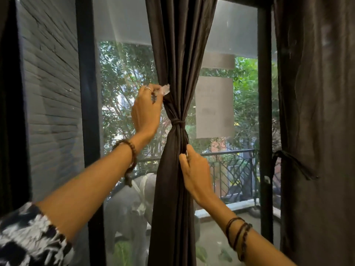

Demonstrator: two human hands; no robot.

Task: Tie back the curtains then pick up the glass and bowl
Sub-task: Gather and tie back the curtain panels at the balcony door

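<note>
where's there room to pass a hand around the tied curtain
Open gaps flank the gathered dark grey curtain: glass toward the black window frame post on one side, toward the other post opposite. It is crowded at the tie band, with the left hand above and the right hand below.

dark charcoal-grey curtain point(178, 54), plain, cinched by a tie point(178, 122) of the same grey; second dark grey curtain point(317, 93) alongside; black window frame point(87, 93); grey-painted brick wall point(51, 83); black-and-white blotched sleeve point(28, 239); dark brown beaded bracelets point(132, 150); green foliage point(124, 73)
</note>
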